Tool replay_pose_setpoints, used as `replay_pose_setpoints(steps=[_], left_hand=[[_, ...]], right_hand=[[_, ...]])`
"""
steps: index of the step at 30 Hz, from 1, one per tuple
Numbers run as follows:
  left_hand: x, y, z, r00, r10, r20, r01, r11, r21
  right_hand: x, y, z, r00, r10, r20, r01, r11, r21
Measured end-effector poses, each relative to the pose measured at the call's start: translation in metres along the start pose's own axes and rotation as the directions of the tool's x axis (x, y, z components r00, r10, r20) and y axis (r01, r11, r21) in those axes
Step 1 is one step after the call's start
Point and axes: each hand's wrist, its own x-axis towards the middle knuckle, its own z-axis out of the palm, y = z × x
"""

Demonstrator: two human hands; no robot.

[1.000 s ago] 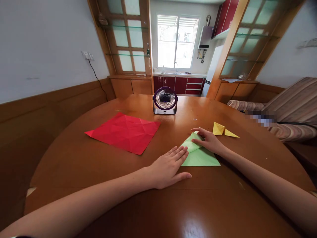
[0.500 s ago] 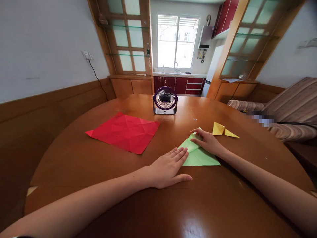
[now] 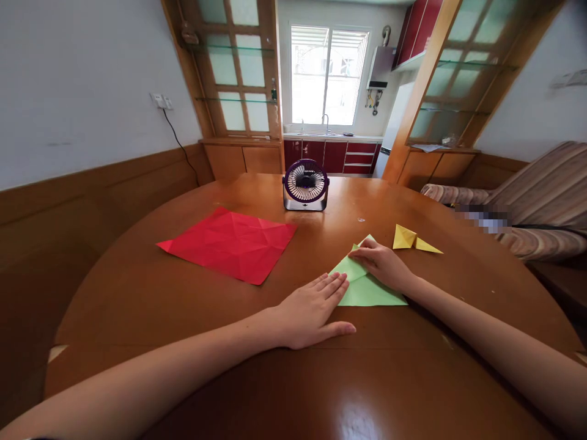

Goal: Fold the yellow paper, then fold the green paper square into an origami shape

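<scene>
left hand (image 3: 314,311) flat, palm down | right hand (image 3: 380,264) curled, pinching

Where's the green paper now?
In the head view, the green paper lies right of centre on the table, under the left hand and right hand, right of the red paper.

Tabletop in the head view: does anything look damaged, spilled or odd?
No spill shows. The red paper is heavily creased, so it looks used. A small pale mark shows on the table beyond the green paper, too small to identify, and a pale patch at the table's left edge could be damage or a seam.
</scene>
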Motion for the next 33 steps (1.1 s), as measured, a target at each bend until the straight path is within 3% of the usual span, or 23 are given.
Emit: replay_pose_setpoints(steps=[33], left_hand=[[0.0000,0.0022,-0.0006,1.000,-0.030,-0.004,0.030,1.000,-0.008]], right_hand=[[-0.0005,-0.0033,0.0016,0.995,0.075,-0.073,-0.071,0.996,0.056]])
